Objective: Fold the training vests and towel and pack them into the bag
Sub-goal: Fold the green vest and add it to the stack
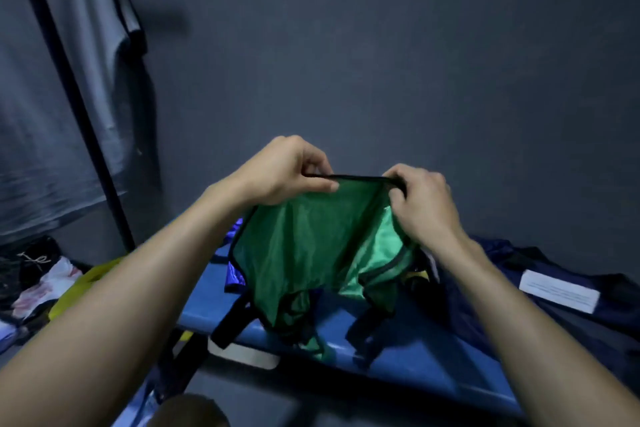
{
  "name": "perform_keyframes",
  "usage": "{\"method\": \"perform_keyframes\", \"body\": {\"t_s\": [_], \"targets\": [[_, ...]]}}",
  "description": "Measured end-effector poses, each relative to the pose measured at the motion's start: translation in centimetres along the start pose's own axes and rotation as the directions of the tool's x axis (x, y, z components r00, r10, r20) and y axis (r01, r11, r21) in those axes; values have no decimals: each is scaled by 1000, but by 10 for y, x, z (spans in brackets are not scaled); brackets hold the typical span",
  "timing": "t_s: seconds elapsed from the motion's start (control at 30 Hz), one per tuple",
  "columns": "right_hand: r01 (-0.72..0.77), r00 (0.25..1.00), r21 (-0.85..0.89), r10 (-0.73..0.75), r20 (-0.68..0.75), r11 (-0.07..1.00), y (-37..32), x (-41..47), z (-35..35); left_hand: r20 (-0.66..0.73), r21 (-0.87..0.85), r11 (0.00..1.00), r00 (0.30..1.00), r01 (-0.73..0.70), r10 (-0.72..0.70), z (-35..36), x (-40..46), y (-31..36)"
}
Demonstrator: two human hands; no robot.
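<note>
Head view: we hold the green vest (304, 246) up above the blue worktop (415, 350), its lower end sagging onto that surface. Our left hand (280, 170) pinches the black-trimmed top edge at one end, thumb in front and fingers curled behind; our right hand (420, 198) pinches the same edge at the other end. The edge runs taut and nearly level between the two grips, and the cloth hangs below it in loose, uneven folds. One black strap (232, 322) trails over the near side of the worktop.

We judge the step in hand to be squaring the vest for its first fold. To do it well, we keep both pinches at matching corners, hold the edge level, and let the panel hang flat so the layers align. We then lower the vest onto the bare part of the worktop, smooth it outward from the middle, and tuck the straps inside the outline. The fabric looks thin and slippery, so creases may slide unless pressed.

A blue vest (235, 274) lies on the worktop behind the green one. Dark fabric with a white label (559, 291), possibly the bag, lies at the right end of the worktop.
</note>
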State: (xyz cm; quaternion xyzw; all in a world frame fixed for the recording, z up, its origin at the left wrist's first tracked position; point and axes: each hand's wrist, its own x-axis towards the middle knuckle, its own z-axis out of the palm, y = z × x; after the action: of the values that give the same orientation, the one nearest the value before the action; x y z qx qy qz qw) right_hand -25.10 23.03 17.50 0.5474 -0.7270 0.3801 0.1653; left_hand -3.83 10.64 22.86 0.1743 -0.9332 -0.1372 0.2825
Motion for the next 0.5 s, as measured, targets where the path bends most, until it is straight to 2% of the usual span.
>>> {"method": "perform_keyframes", "body": {"t_s": [0.1,0.17,0.23,0.33,0.43,0.5], "targets": [[4,1000,-53,-3,28,999,5,30,-42,36,139,990,999,-24,19,-29,0,-9],[24,998,-44,-21,63,999,6,47,-72,55,228,973,998,10,-24,-45,-3,-21],[31,993,28,-34,110,999,6,57,-101,79,278,960,995,42,-67,-59,-10,-33],[-5,976,225,-44,212,974,12,63,-136,133,312,947,983,77,-124,-78,-27,-51],[-56,963,350,-41,265,935,17,61,-158,108,187,976,985,110,-132,-100,-43,-54],[-83,968,422,-28,251,903,20,60,-167,3,-92,991,995,97,-97,-115,-46,-46]]}}
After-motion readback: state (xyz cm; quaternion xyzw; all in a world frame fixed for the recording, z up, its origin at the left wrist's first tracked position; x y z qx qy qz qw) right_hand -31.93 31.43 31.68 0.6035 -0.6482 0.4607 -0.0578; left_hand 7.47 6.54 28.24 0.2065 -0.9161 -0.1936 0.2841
